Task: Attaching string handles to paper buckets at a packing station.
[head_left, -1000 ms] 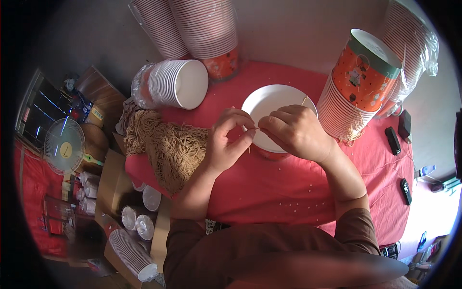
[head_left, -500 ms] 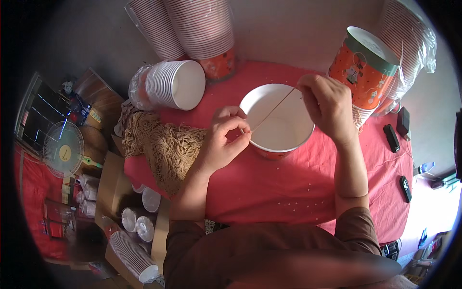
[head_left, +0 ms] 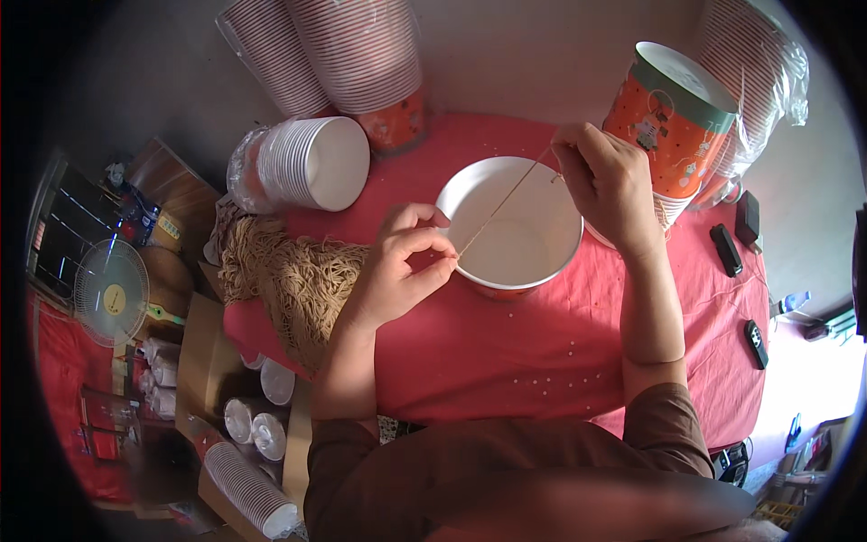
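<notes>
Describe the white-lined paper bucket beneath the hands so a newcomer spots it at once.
On the red-clothed table, find the thin tan string stretched between left hand and right hand. The bucket sits beneath, mouth upward, unlike the plastic-wrapped white bucket stack lying sideways to its left.

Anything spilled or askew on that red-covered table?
Yes. Small white specks lie scattered on the red tablecloth between the round white-lined tub and the person's brown shirt; they look like spilled bits, too small to identify. A clear-wrapped stack of white paper tubs lies on its side, back left.
</notes>
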`<action>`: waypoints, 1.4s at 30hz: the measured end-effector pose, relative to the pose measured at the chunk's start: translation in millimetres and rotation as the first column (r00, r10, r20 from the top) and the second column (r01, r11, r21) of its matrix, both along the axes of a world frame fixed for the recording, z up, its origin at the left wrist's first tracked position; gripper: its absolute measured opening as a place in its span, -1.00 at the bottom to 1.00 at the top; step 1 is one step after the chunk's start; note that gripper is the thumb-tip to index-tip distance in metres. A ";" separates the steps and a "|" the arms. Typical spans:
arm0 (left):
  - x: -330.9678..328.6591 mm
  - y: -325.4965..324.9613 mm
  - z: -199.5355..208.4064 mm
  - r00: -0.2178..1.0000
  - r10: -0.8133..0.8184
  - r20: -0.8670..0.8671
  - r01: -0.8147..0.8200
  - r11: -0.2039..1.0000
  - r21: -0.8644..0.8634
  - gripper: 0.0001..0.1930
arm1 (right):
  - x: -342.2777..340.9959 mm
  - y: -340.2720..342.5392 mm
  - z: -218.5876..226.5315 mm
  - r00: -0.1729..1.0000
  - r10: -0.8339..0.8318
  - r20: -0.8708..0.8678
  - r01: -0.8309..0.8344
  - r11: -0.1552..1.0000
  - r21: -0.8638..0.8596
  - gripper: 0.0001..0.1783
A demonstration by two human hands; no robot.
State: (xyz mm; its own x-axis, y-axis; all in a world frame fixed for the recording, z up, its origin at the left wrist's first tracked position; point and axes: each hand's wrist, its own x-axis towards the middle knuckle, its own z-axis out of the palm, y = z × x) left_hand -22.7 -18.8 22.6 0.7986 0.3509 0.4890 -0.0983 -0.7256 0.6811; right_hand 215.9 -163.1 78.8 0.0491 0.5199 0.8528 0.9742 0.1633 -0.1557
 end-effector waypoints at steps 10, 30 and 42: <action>2.2 2.6 -6.0 0.999 0.007 0.048 -0.009 0.999 0.033 -0.91 | 0.6 1.4 0.6 1.000 0.027 -0.011 -0.027 0.999 0.024 -0.91; 5.7 2.5 -7.3 0.994 0.002 0.106 -0.011 0.997 0.082 -0.90 | 1.2 3.3 0.9 1.000 0.010 0.003 -0.010 0.995 0.101 -0.90; 3.7 2.2 0.0 0.995 -0.076 0.063 0.057 0.963 0.265 -0.88 | 1.8 2.4 -1.7 1.000 -0.003 -0.001 0.003 0.999 0.045 -0.89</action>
State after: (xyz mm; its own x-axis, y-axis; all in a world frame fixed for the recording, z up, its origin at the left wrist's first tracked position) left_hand -19.0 -16.6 22.6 0.7753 0.1500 0.6136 -0.1937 -0.8681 0.4569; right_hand 217.7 -160.7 77.0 0.0511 0.4809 0.8753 0.9746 0.1674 -0.1489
